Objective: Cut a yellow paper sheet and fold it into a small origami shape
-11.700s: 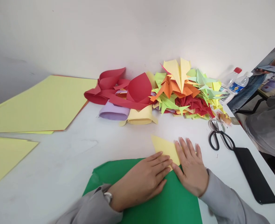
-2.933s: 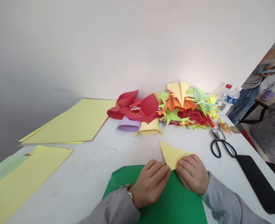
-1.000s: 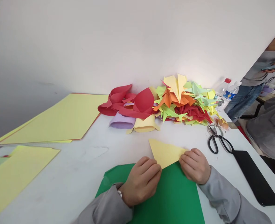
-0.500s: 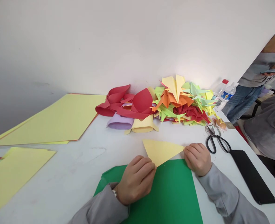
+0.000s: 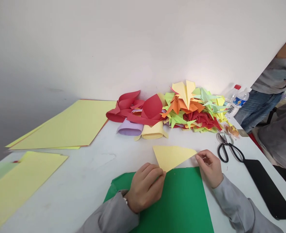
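Observation:
Between my hands is a folded piece of pale yellow paper (image 5: pixel 173 156), roughly triangular and tilted up above the table. My left hand (image 5: pixel 148 187) is closed, pinching its lower corner. At its right-hand tip, the thumb and forefinger of my right hand (image 5: pixel 210 167) are pinched on the paper, the other fingers curled loosely. Under my left hand and the paper lies a green sheet (image 5: pixel 181 200) with a creased upper left corner. My left forearm covers part of that sheet.
Black-handled scissors (image 5: pixel 226 147) and a black flat case (image 5: pixel 269 189) lie at the right. Folded paper planes (image 5: pixel 184 106) and rolled paper shapes (image 5: pixel 143 113) are piled by the wall. Large yellow sheets (image 5: pixel 65 124) lie left, bottles (image 5: pixel 240 100) back right. Other people (image 5: pixel 266 81) are beyond the table.
My right hand has turned and its fingers have loosened somewhat, still at the paper's tip. The whole view has shifted slightly, moving things rightward in the picture. The left hand keeps its pinch.

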The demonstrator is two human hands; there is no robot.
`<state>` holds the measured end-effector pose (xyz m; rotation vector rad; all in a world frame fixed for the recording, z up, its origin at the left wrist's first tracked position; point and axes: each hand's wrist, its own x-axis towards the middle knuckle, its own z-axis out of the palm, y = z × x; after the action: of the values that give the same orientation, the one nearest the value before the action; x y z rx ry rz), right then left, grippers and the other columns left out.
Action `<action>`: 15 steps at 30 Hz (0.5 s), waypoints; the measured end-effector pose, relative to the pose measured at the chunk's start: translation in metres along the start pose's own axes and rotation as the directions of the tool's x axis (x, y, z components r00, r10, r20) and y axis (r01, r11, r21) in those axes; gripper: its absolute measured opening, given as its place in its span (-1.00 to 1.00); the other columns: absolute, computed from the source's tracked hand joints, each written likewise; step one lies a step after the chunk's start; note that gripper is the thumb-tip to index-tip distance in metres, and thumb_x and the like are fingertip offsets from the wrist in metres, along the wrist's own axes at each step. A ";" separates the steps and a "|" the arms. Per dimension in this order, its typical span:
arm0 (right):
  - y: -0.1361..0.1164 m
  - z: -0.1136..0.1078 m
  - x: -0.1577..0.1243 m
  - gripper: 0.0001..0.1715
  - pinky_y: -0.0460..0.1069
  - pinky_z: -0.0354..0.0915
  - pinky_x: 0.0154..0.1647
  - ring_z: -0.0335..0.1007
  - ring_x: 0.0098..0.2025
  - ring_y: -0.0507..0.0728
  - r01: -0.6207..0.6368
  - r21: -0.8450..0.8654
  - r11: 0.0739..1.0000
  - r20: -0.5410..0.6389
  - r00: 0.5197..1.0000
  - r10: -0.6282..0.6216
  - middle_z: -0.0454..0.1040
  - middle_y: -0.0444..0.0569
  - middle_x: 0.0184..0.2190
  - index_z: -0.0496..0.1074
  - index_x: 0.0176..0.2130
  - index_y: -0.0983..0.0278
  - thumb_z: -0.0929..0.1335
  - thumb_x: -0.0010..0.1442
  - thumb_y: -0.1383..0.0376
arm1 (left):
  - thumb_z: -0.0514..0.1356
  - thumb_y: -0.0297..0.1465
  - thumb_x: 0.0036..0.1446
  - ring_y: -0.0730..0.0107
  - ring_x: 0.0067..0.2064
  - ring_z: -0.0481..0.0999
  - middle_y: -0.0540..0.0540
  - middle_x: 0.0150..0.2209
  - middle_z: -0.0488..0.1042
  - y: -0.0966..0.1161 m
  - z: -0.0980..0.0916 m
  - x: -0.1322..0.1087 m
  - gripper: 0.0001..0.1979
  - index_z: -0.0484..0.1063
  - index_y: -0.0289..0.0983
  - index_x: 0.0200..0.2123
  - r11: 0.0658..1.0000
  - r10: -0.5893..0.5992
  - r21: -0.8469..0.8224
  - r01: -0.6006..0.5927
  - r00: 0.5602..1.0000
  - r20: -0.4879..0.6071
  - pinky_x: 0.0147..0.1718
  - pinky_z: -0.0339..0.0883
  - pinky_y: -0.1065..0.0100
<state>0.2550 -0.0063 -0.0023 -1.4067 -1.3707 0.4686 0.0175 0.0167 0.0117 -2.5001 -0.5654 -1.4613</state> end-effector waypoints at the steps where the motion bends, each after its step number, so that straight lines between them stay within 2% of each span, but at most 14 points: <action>1: -0.003 0.003 -0.002 -0.70 -0.08 0.26 -0.59 0.27 -0.58 0.01 -0.155 0.153 0.976 0.039 0.988 0.150 0.42 -0.10 -0.53 0.41 -0.40 0.29 0.37 0.14 0.09 | 0.15 -0.70 0.03 0.39 -0.44 0.33 -0.08 -0.50 0.38 0.000 0.000 -0.001 -0.82 0.32 -0.32 -0.44 1.000 -0.007 0.008 0.007 1.000 -0.009 -0.52 0.24 0.34; 3: -0.011 0.009 -0.007 -0.59 -0.11 0.23 -0.65 0.25 -0.60 -0.01 -0.399 0.404 0.823 0.171 0.917 0.361 0.41 -0.10 -0.56 0.38 -0.45 0.30 0.39 0.09 0.00 | 0.15 -0.69 0.04 0.39 -0.46 0.34 -0.07 -0.50 0.38 0.000 0.001 -0.002 -0.82 0.31 -0.31 -0.45 1.000 -0.019 0.023 0.020 1.000 -0.021 -0.54 0.23 0.35; 4: -0.015 0.012 -0.010 -0.56 -0.12 0.23 -0.66 0.27 -0.59 -0.01 -0.486 0.476 0.733 0.248 0.874 0.419 0.42 -0.08 -0.55 0.37 -0.47 0.31 0.42 0.04 -0.02 | 0.14 -0.68 0.05 0.39 -0.46 0.35 -0.06 -0.50 0.38 0.001 0.002 -0.004 -0.82 0.31 -0.30 -0.46 0.999 -0.027 0.029 0.028 0.999 -0.024 -0.54 0.23 0.36; 7: -0.026 0.020 -0.019 -0.55 -0.14 0.26 -0.65 0.32 -0.56 -0.01 -0.630 0.553 0.545 0.430 0.776 0.461 0.45 -0.08 -0.52 0.41 -0.41 0.32 0.49 -0.06 0.00 | 0.14 -0.65 0.07 0.36 -0.43 0.39 -0.07 -0.49 0.41 0.002 0.003 -0.007 -0.86 0.35 -0.31 -0.42 1.000 -0.001 0.009 0.001 1.000 -0.008 -0.51 0.31 0.34; 9: -0.031 0.025 -0.025 -0.52 -0.11 0.30 -0.62 0.36 -0.55 0.01 -0.685 0.508 0.523 0.559 0.724 0.405 0.47 -0.05 -0.52 0.42 -0.45 0.35 0.51 -0.10 -0.01 | 0.11 -0.64 0.10 0.32 -0.38 0.42 -0.11 -0.46 0.44 0.005 0.003 -0.007 -0.88 0.38 -0.35 -0.36 0.997 0.041 -0.061 -0.040 0.999 0.025 -0.46 0.38 0.30; 11: -0.032 0.028 -0.030 -0.47 -0.09 0.31 -0.62 0.35 -0.58 0.01 -0.705 0.439 0.558 0.640 0.681 0.356 0.46 -0.04 -0.57 0.44 -0.49 0.38 0.50 -0.12 -0.05 | 0.05 -0.62 0.14 0.28 -0.34 0.44 -0.14 -0.45 0.45 0.008 0.003 -0.006 -0.85 0.39 -0.36 -0.32 0.985 0.085 -0.154 -0.073 0.994 0.068 -0.40 0.43 0.26; 13: -0.033 0.029 -0.033 -0.46 -0.08 0.30 -0.61 0.32 -0.62 -0.01 -0.687 0.390 0.613 0.644 0.680 0.351 0.44 -0.06 -0.61 0.45 -0.52 0.38 0.48 -0.10 -0.07 | 0.01 -0.61 0.17 0.28 -0.32 0.45 -0.14 -0.45 0.45 0.013 0.003 -0.003 -0.81 0.39 -0.35 -0.31 0.970 0.104 -0.228 -0.082 0.991 0.087 -0.35 0.46 0.24; 15: -0.034 0.029 -0.034 -0.47 -0.09 0.28 -0.59 0.29 -0.65 -0.03 -0.649 0.361 0.670 0.600 0.711 0.366 0.42 -0.10 -0.65 0.44 -0.56 0.36 0.45 -0.05 -0.07 | 0.06 -0.59 0.17 0.30 -0.32 0.46 -0.14 -0.43 0.44 0.017 0.004 -0.001 -0.86 0.39 -0.33 -0.32 0.969 0.026 -0.247 -0.004 0.996 0.086 -0.33 0.47 0.26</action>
<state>0.2060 -0.0323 0.0036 -1.2028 -1.0207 1.5828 0.0277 0.0024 0.0094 -2.7634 -0.3984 -1.5048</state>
